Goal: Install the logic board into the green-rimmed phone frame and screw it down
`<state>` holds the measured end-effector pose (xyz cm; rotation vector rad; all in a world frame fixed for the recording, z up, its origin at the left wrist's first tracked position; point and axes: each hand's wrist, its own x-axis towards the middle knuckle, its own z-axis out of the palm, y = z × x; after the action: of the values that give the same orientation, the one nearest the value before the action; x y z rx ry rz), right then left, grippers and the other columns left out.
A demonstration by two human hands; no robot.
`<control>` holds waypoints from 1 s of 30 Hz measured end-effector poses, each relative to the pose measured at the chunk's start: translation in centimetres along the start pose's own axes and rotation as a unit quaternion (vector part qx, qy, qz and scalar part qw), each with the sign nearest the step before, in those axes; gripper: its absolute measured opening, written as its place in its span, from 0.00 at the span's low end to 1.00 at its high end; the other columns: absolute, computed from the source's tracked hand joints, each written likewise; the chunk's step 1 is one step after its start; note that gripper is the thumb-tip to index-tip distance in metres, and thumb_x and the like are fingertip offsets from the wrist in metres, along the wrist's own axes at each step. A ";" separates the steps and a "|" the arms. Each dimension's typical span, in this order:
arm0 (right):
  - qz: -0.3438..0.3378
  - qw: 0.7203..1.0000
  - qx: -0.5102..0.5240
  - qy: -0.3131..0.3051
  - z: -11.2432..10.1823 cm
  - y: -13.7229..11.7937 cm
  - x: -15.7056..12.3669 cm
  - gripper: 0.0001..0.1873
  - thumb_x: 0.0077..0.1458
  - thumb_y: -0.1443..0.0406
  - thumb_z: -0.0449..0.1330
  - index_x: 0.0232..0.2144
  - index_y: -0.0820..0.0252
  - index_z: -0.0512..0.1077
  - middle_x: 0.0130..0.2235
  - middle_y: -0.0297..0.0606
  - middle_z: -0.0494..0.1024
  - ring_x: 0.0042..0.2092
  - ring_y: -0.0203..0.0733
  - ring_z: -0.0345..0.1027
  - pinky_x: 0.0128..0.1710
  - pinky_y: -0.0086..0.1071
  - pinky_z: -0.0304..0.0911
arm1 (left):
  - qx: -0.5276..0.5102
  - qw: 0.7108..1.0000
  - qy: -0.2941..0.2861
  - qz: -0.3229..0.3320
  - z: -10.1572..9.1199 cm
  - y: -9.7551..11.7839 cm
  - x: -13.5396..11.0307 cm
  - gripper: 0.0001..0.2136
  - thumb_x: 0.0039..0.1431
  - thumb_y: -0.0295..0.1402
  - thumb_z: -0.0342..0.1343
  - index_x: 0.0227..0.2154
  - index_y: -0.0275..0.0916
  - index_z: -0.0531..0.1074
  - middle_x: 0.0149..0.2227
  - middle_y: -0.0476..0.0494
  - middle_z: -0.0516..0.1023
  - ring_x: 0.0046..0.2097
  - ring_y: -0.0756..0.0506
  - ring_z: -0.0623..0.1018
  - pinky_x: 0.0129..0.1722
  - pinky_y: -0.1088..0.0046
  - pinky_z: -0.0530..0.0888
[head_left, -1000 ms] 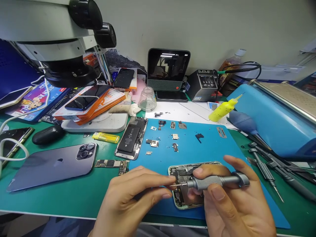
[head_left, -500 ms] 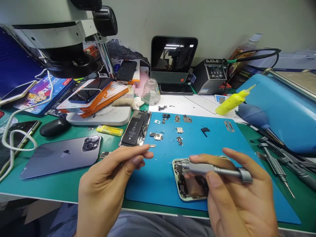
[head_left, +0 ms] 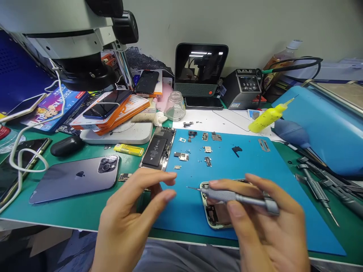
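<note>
My right hand (head_left: 263,230) is closed around a grey metal screwdriver (head_left: 238,196), held nearly level with its thin tip pointing left, just past the edge of an opened phone (head_left: 215,217). That phone lies on the blue mat (head_left: 241,166) with its inner parts showing, partly hidden under my right fingers. My left hand (head_left: 133,219) hovers to the left of the tip. Its thumb and forefinger are curved and a little apart, and I see nothing between them.
Small phone parts (head_left: 181,155) and screws lie scattered on the mat. A second opened phone with its battery (head_left: 157,149) and a purple phone (head_left: 76,177) lie left. Tweezers and drivers (head_left: 314,185) lie right, by a yellow bottle (head_left: 266,117). A microscope (head_left: 70,45) overhangs the back left.
My left hand has drawn back from the screwdriver tip to the left, and its pinch has loosened. The screwdriver tip has swung a little further left, off the opened phone.
</note>
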<state>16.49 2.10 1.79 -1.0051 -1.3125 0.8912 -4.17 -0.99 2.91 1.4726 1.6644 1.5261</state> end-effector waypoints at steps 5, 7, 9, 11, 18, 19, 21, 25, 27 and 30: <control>0.021 0.992 0.124 0.020 -1.5 0.2 1.4 0.21 0.74 0.64 0.75 0.64 0.40 0.79 0.45 0.34 0.93 0.47 0.43 0.91 0.37 0.29 0.87 | -0.086 0.983 -0.163 -0.019 0.9 0.2 0.3 0.16 0.77 0.34 0.72 0.58 0.69 0.89 0.47 0.62 0.94 0.45 0.54 0.92 0.47 0.87 0.84; 0.021 0.991 0.130 0.018 -1.8 0.4 1.6 0.23 0.71 0.66 0.77 0.63 0.41 0.79 0.44 0.35 0.92 0.46 0.44 0.90 0.36 0.29 0.86 | -0.102 0.980 -0.169 -0.026 1.5 0.4 0.2 0.14 0.77 0.35 0.72 0.56 0.67 0.90 0.45 0.61 0.94 0.45 0.53 0.92 0.46 0.87 0.84; 0.033 0.991 0.132 0.016 -2.0 0.5 1.4 0.24 0.71 0.67 0.76 0.63 0.41 0.79 0.44 0.36 0.92 0.47 0.45 0.90 0.35 0.29 0.86 | -0.117 0.978 -0.167 -0.034 1.8 0.6 0.0 0.11 0.78 0.36 0.72 0.53 0.66 0.92 0.43 0.61 0.94 0.41 0.54 0.91 0.42 0.88 0.83; 0.040 0.990 0.136 0.010 -2.2 0.6 1.2 0.23 0.72 0.66 0.75 0.63 0.41 0.79 0.44 0.36 0.92 0.47 0.47 0.91 0.33 0.29 0.85 | -0.127 0.978 -0.162 -0.041 2.0 0.6 -0.1 0.10 0.77 0.36 0.72 0.51 0.64 0.92 0.42 0.60 0.94 0.38 0.54 0.90 0.39 0.87 0.83; 0.054 0.994 0.088 0.034 -1.8 0.4 1.7 0.35 0.61 0.53 0.83 0.64 0.46 0.76 0.46 0.44 0.90 0.51 0.61 0.89 0.47 0.54 0.89 | -0.146 0.978 -0.144 -0.037 2.2 0.3 -0.3 0.09 0.75 0.33 0.73 0.47 0.59 0.93 0.38 0.56 0.93 0.35 0.52 0.89 0.35 0.85 0.82; 0.052 0.995 0.082 0.033 -1.7 0.3 2.0 0.37 0.59 0.50 0.84 0.64 0.47 0.76 0.47 0.45 0.90 0.53 0.64 0.88 0.49 0.58 0.89 | -0.147 0.978 -0.144 -0.035 2.1 0.3 -0.3 0.10 0.75 0.32 0.73 0.48 0.59 0.93 0.37 0.56 0.93 0.35 0.52 0.89 0.36 0.86 0.82; 0.045 0.996 0.075 0.031 -1.3 0.0 2.5 0.39 0.58 0.46 0.84 0.64 0.47 0.76 0.48 0.46 0.89 0.56 0.67 0.87 0.52 0.61 0.88 | -0.149 0.977 -0.147 -0.030 2.1 0.4 -0.4 0.13 0.74 0.29 0.73 0.48 0.60 0.93 0.39 0.57 0.94 0.37 0.53 0.90 0.38 0.87 0.82; 0.039 0.997 0.064 0.029 -1.3 -0.3 2.8 0.39 0.57 0.45 0.83 0.63 0.47 0.77 0.48 0.47 0.89 0.56 0.67 0.87 0.52 0.62 0.88 | -0.155 0.974 -0.162 -0.026 1.8 0.6 -0.3 0.16 0.73 0.26 0.74 0.50 0.61 0.93 0.41 0.55 0.95 0.39 0.50 0.92 0.41 0.82 0.86; 0.046 0.997 0.063 0.028 -1.5 -0.3 2.4 0.36 0.60 0.48 0.83 0.64 0.48 0.77 0.46 0.46 0.89 0.53 0.66 0.88 0.48 0.59 0.89 | -0.160 0.972 -0.167 -0.034 1.7 0.5 -0.2 0.16 0.73 0.27 0.73 0.51 0.62 0.93 0.41 0.54 0.95 0.39 0.49 0.92 0.42 0.80 0.87; 0.056 0.994 0.096 0.007 -1.9 -0.1 1.7 0.25 0.68 0.58 0.79 0.62 0.44 0.78 0.42 0.40 0.90 0.45 0.55 0.89 0.38 0.45 0.88 | -0.170 0.968 -0.179 -0.045 1.6 0.4 -0.1 0.16 0.74 0.29 0.74 0.51 0.64 0.93 0.40 0.54 0.95 0.38 0.48 0.92 0.39 0.79 0.87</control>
<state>18.47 3.54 2.47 -0.9402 -1.1427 1.0722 -2.58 -0.47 2.80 1.3668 1.1784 1.3217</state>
